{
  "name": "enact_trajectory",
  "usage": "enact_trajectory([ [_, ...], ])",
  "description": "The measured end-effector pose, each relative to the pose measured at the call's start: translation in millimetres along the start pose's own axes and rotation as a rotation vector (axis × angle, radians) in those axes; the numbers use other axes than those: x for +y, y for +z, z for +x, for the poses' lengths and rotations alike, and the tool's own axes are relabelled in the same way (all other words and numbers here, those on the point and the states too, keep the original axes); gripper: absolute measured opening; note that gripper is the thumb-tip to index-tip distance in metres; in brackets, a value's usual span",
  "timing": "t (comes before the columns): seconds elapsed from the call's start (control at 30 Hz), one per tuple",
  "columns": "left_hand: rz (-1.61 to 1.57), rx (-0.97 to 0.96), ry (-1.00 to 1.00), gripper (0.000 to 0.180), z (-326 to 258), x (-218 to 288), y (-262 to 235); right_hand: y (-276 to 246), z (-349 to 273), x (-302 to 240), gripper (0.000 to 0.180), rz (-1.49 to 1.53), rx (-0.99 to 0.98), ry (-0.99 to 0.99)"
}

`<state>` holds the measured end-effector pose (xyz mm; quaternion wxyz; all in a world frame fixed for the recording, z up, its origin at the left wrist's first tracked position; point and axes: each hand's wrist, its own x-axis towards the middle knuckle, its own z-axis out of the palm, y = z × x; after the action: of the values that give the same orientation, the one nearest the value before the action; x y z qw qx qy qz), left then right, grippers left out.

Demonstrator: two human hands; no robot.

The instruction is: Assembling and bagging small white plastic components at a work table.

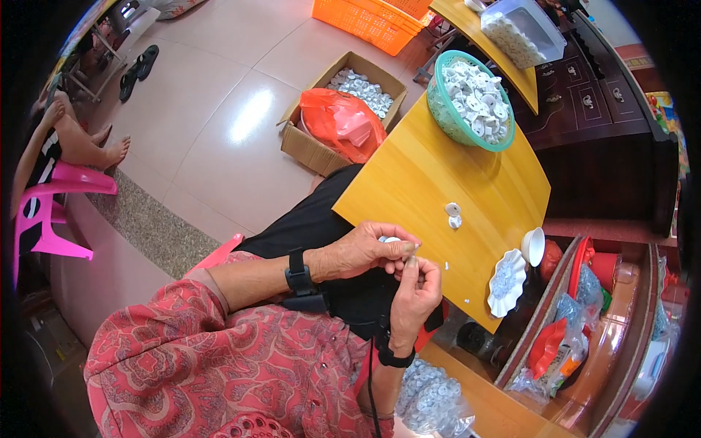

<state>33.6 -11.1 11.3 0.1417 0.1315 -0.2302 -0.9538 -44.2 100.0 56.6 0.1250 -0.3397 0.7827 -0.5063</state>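
My left hand [359, 250] is closed round a small white round plastic piece [391, 239], held over the near left edge of the yellow wooden table [394, 182]. Close against it, my right hand [416, 292] pinches with thumb and finger at the same spot; whatever is between those fingertips is too small to make out. Two white round pieces [453, 214] lie together on the tabletop beyond my hands. A scalloped white dish [507, 304] of tiny clear bits sits at the right edge, with a small white bowl [533, 247] beside it.
At the table's far end stands a green basket [436, 98] heaped with white pieces. A cardboard box [310, 146] with grey-white pieces and a red bag [339, 120] is on the floor. A bag of discs [427, 394] lies lower right. Another person's legs [84, 142] show at left.
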Motion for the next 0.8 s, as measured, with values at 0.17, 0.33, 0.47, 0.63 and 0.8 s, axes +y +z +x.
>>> enact_trajectory([
  [0.17, -0.024, 0.004, -0.012, 0.026, 0.1, -0.8, 0.2, -2.9, 1.1, -5.1, 0.011, 0.111, -0.033, 0.091],
  [0.33, -0.028, 0.020, -0.001, 0.024, 1.2, -4.7, -0.5, -3.9, 1.6, -2.5, 0.013, 0.022, -0.037, 0.083],
  [0.47, -0.007, 0.020, 0.012, 0.024, 1.5, -8.0, -3.2, 1.5, -0.1, -1.2, 0.015, 0.015, -0.039, 0.050],
  [0.63, 0.009, 0.022, 0.034, 0.026, 2.6, -8.7, -3.4, 2.0, 0.0, 0.1, 0.013, 0.124, -0.036, 0.138],
  [0.8, -0.066, -0.012, -0.008, 0.029, 0.9, -4.6, 0.6, -2.5, -0.1, -7.5, 0.012, 0.240, -0.025, 0.204],
])
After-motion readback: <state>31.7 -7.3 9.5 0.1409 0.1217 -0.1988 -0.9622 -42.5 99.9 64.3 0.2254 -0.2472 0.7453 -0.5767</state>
